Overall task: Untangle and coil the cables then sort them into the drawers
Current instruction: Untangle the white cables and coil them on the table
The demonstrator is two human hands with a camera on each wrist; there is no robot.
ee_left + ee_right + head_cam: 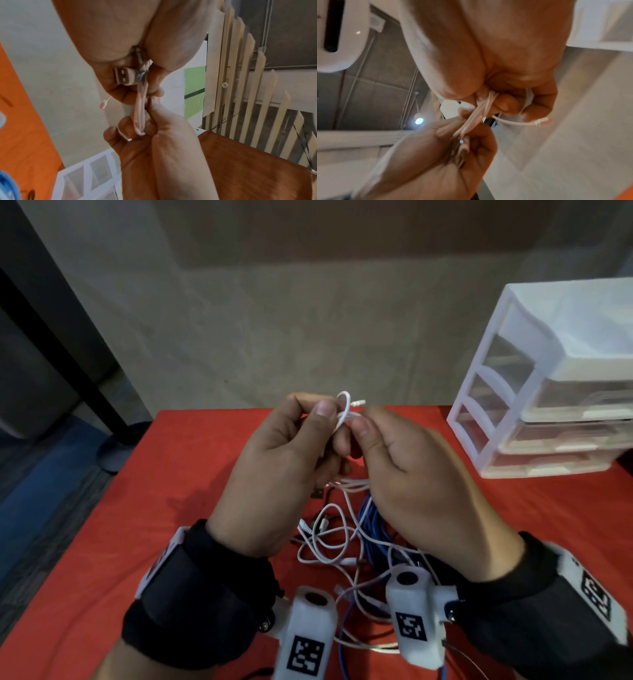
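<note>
We are holding a small coil of white cable [343, 415] up above the tangled pile of cables [346, 539], our left hand [274, 470] pinching one side of the coil and our right hand [407, 474] pinching the other. The pile is lying on the red worktop [164, 508] beneath our hands. The drawers [555, 392] are standing on the worktop, well to the right of the pile.

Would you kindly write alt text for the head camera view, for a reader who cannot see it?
Two hands, left hand and right hand, pinch a small coiled white cable above a red table. Tangled white and blue cables lie below them; a white drawer unit stands at right.
</note>
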